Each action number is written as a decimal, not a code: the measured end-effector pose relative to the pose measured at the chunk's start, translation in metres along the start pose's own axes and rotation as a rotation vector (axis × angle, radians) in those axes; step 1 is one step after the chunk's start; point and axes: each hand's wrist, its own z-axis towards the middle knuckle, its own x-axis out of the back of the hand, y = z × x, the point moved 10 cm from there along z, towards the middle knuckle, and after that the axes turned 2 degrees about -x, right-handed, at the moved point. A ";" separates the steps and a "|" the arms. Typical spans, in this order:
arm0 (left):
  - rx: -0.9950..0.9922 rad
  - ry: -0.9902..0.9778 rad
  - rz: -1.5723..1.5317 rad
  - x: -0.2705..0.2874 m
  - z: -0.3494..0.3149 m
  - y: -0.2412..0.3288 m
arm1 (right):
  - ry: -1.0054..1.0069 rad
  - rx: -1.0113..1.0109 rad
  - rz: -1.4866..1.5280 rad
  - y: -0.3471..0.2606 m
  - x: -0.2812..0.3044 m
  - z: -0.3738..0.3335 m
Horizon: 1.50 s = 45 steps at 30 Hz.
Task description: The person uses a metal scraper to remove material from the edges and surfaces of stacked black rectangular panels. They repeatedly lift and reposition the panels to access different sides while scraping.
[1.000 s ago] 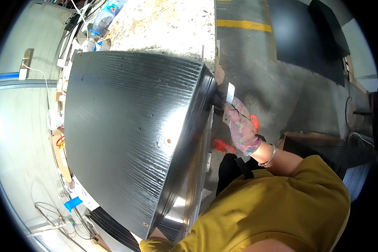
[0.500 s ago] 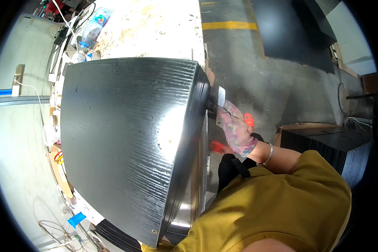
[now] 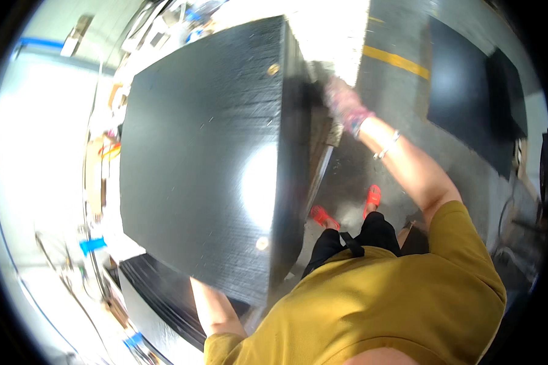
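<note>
Your large black board (image 3: pixel 195 164) looks like fine-ribbed plastic or laminate, glossy enough to throw glare. Your patterned cloth-gloved right hand (image 3: pixel 342 103) grips its edge. The grey concrete floor (image 3: pixel 402 103) looks smooth, slightly shiny.

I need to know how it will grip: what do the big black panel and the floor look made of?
The black panel looks like painted or laminated board, semi-gloss: fine grain lines and a bright glare spot. The right hand wears a patterned fabric glove. The floor looks like smooth grey concrete with a yellow painted line.
</note>
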 end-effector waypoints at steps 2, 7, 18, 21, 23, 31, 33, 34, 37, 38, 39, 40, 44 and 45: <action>0.010 -0.009 0.002 -0.009 -0.018 -0.003 | 0.032 0.050 -0.007 0.010 -0.002 0.021; 0.028 -0.024 0.030 -0.020 -0.073 -0.003 | 0.124 0.032 0.254 0.023 0.007 0.081; -0.116 0.151 0.020 -0.006 -0.167 -0.007 | 0.051 -0.105 2.436 0.038 0.018 0.172; 0.086 0.038 0.034 -0.034 -0.193 0.007 | 0.022 -0.058 2.466 0.048 0.037 0.147; 0.041 -0.082 0.068 -0.056 -0.195 0.020 | -0.060 0.028 2.483 0.053 0.020 0.158; -0.028 -0.245 0.181 -0.054 -0.182 0.016 | -0.040 -0.248 2.188 0.016 0.015 0.023; 0.002 -0.254 0.098 -0.054 -0.157 -0.007 | 0.198 -0.203 1.698 0.020 0.009 0.013; 0.007 -0.223 0.092 -0.052 -0.155 -0.010 | 0.076 -0.236 2.014 0.007 -0.012 0.014; 0.005 -0.085 0.078 -0.059 -0.170 0.002 | -0.029 -0.310 1.957 0.025 0.018 -0.027; -0.020 -0.052 0.083 -0.053 -0.163 -0.004 | -0.007 -0.338 1.976 0.028 0.017 -0.025; -0.045 -0.021 0.093 -0.051 -0.156 -0.004 | 0.013 -0.371 1.998 0.027 0.011 -0.020; 0.021 0.034 0.083 -0.048 -0.148 -0.015 | 0.032 -0.402 2.020 0.027 0.006 -0.015; 0.021 0.116 -0.193 -0.057 -0.142 -0.018 | 0.015 -0.350 1.883 0.023 0.006 0.000; 0.043 0.153 -0.185 -0.074 -0.160 0.001 | 0.021 -0.329 1.867 0.028 0.018 -0.009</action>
